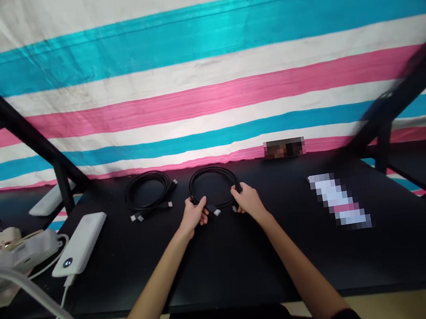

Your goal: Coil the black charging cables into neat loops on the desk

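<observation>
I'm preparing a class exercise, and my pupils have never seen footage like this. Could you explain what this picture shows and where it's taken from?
No machine here: a camera on a person's head looks forward and down at their own bare hands. The left hand and right hand grip a coiled black cable, one on each side. On the black table, a second black coil lies to its left; farther left is a white device with a small round display. A striped sheet forms the backdrop. The object at right is too pixelated to identify.
</observation>
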Motion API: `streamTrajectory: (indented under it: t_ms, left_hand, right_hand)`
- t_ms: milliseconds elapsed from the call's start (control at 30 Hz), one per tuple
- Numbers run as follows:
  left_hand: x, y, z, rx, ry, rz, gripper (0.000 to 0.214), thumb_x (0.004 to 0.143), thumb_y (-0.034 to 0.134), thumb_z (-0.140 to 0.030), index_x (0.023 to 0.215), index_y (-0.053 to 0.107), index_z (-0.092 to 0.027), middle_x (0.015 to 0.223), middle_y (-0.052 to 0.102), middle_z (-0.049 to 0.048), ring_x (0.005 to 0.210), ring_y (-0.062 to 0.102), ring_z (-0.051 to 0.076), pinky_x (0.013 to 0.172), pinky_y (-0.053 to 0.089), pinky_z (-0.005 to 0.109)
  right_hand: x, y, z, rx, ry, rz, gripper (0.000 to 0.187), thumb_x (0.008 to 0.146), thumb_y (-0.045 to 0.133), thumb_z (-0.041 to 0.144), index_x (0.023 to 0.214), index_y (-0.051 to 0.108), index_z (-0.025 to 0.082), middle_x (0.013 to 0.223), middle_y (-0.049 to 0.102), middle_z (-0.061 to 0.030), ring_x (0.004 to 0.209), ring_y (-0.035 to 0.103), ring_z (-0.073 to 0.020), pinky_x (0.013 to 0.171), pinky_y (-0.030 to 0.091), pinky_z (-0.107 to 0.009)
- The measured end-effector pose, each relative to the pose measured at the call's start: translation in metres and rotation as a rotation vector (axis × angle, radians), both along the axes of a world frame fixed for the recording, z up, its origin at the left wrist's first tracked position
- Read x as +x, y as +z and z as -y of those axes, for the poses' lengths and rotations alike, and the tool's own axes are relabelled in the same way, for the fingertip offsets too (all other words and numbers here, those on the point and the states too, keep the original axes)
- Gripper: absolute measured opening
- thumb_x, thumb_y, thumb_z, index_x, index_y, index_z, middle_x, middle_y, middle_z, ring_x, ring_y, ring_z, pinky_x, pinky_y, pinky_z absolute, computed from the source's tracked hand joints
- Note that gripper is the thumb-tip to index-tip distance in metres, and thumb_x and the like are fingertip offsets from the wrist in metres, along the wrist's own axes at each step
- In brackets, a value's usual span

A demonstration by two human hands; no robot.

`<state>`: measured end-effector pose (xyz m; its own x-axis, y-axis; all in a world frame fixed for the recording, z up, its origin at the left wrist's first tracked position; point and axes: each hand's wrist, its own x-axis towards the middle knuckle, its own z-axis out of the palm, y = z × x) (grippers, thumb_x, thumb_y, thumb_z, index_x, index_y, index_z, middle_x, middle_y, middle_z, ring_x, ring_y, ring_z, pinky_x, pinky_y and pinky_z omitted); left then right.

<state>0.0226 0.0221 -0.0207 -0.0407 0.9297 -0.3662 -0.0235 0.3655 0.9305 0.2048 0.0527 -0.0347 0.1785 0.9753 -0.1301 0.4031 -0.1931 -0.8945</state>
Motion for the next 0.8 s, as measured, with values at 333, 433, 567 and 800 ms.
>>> streamTrajectory:
  t_ms: [333, 433, 567, 800]
  left_hand:
    - [-0.004, 0.005, -0.014, 0.069, -0.092, -0.01, 0.072, 0.086, 0.056, -0.027, 0.143, 0.016, -0.009, 0.09, 0.067, 0.0115, 0.054, 0.061, 0.011, 0.044, 0.042, 0.021]
    - [-0.016, 0.011, -0.014, 0.126, -0.094, -0.112, 0.06, 0.084, 0.056, -0.027, 0.137, 0.034, -0.008, 0.096, 0.066, 0.0136, 0.065, 0.063, 0.016, 0.051, 0.047, 0.025]
    - [-0.056, 0.02, -0.014, 0.25, 0.035, -0.362, 0.044, 0.082, 0.056, -0.027, 0.124, 0.053, -0.017, 0.118, 0.057, 0.0133, 0.101, 0.056, 0.024, 0.078, 0.046, 0.032]
    - [-0.111, 0.008, -0.017, 0.255, 0.07, -1.36, 0.039, 0.082, 0.052, -0.04, 0.108, 0.064, -0.014, 0.105, 0.062, 0.0176, 0.106, 0.05, 0.037, 0.089, 0.033, 0.049]
  right_hand:
    - [0.008, -0.01, -0.01, 0.113, -0.066, -0.107, 0.063, 0.077, 0.059, 0.031, 0.133, 0.041, 0.011, 0.113, 0.062, -0.014, 0.057, 0.065, -0.0106, 0.046, 0.057, -0.022]
    - [0.013, -0.013, -0.012, 0.171, -0.088, -0.113, 0.059, 0.075, 0.06, 0.033, 0.129, 0.047, 0.012, 0.12, 0.056, -0.0145, 0.068, 0.066, -0.0133, 0.046, 0.057, -0.022]
    - [0.022, -0.013, -0.012, 0.251, -0.131, -0.073, 0.057, 0.074, 0.057, 0.039, 0.125, 0.05, 0.014, 0.112, 0.057, -0.0124, 0.067, 0.064, -0.0142, 0.039, 0.052, -0.022]
    - [0.023, -0.006, -0.009, 0.347, -0.164, 0.009, 0.042, 0.075, 0.053, 0.035, 0.112, 0.058, 0.015, 0.098, 0.06, -0.0086, 0.059, 0.058, -0.0123, 0.046, 0.05, -0.025]
